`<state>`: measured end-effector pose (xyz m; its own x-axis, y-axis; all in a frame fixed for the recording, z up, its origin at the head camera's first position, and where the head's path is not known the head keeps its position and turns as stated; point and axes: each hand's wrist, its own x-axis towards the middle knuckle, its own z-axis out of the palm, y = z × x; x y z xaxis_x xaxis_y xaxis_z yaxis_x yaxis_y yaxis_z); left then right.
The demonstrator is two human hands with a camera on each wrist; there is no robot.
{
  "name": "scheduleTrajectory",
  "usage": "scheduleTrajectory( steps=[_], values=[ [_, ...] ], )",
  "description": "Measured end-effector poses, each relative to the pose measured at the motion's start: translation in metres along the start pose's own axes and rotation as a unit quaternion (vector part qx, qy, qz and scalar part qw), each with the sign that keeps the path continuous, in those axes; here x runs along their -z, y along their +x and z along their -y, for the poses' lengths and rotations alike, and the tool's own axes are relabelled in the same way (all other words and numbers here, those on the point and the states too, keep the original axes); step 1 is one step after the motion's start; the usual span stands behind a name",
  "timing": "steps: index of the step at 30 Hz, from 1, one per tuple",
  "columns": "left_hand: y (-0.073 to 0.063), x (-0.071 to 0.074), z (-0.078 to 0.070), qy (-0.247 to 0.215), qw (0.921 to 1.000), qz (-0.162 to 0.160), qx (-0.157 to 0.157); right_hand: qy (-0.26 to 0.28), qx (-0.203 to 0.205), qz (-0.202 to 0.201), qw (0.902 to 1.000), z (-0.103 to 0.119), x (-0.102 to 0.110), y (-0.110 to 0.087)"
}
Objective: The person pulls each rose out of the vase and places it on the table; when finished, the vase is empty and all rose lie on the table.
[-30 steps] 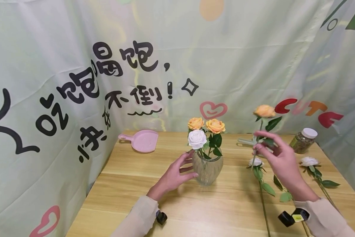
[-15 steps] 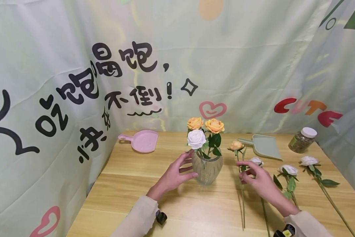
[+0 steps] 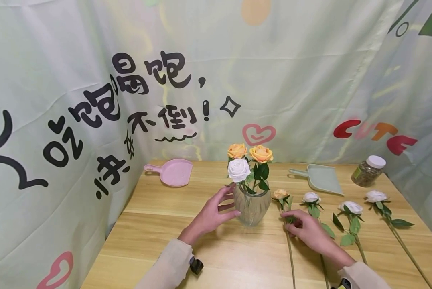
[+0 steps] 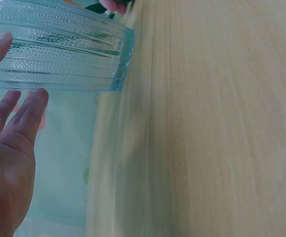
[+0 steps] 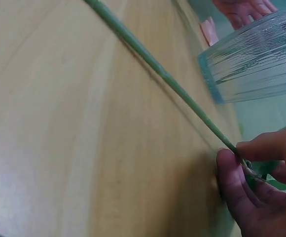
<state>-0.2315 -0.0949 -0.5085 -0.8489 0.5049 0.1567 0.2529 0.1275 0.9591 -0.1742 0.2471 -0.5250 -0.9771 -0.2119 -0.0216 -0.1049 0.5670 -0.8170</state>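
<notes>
A ribbed glass vase (image 3: 251, 210) stands upright on the wooden table, holding two orange roses (image 3: 261, 153) and a white rose (image 3: 239, 170). At its left side is my left hand (image 3: 211, 210), thumb in front and fingers extended against the glass. In the left wrist view the thumb overlaps the vase (image 4: 59, 54) and the fingertips meet its side. My right hand (image 3: 311, 230) pinches the stem of another orange rose (image 3: 281, 194), right of the vase. The right wrist view shows thumb and finger on the green stem (image 5: 165, 76), which runs close over the tabletop.
Three white roses, a near one (image 3: 311, 197), a middle one (image 3: 351, 207) and a far-right one (image 3: 376, 196), lie right of my right hand. Behind them are a grey-green dustpan (image 3: 324, 178) and a white-lidded jar (image 3: 368, 171). A pink dustpan (image 3: 176, 172) lies back left.
My right hand has brought the orange rose left and down, from upright above the white roses to lying low beside the vase. The left hand has stayed at the vase.
</notes>
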Motion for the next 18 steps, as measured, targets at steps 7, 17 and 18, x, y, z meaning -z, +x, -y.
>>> scheduleTrajectory(
  steps=[7, 17, 18],
  values=[
    [-0.001, 0.000, -0.001, -0.003, 1.0000, -0.004, 0.002, -0.004, 0.021, -0.016, 0.9996, -0.001, -0.005, 0.002],
    [-0.001, -0.001, -0.001, -0.004, 1.0000, -0.001, -0.003, -0.035, 0.064, -0.067, 0.9951, 0.009, 0.005, 0.002],
    [0.000, -0.001, 0.000, -0.003, 1.0000, 0.000, -0.003, -0.045, 0.072, -0.076, 0.9935, 0.010, 0.007, 0.002]
  ],
)
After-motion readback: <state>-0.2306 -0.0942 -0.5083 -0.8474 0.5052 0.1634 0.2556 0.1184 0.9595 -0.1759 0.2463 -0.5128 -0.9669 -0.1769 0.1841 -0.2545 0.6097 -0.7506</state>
